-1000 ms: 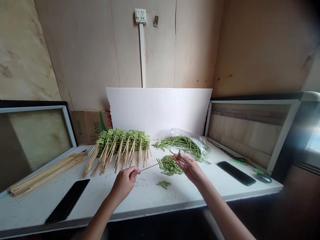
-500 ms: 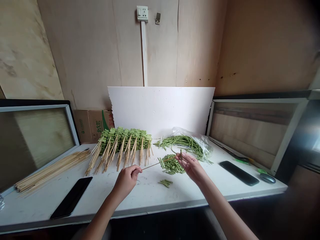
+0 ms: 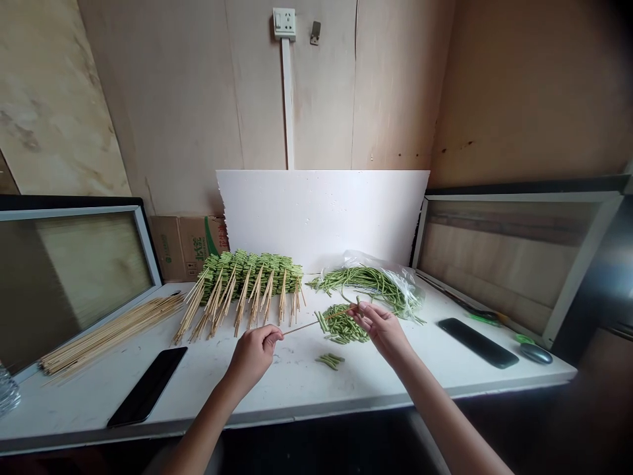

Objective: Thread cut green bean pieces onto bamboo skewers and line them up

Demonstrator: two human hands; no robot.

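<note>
I have the left hand (image 3: 254,356) above the desk (image 3: 287,392), fingers pinched closed on the near end of a thin skewer (image 3: 301,328). Skewer slants up and right to the right hand (image 3: 382,328). I've got the right thumb and fingers closed on a short bean piece (image 3: 359,301) by the skewer's far end; from my view I can't tell if the tip is in it.

Pile of cut beans (image 3: 341,328) sits on the desk just left of the right hand, partly hidden by it. Small group of pieces (image 3: 330,361) lies apart, nearer the front edge. Behind the pile: long beans (image 3: 366,277), partly inside a clear bag (image 3: 411,293).

Back left, I see loaded skewers (image 3: 247,274) stacked, bare stick ends facing front. Left of those, a flat bundle of bare skewers (image 3: 113,330). Black phone-like slab (image 3: 148,386) left of the left hand; second slab (image 3: 477,343) far right, mouse (image 3: 535,353) near it.
</note>
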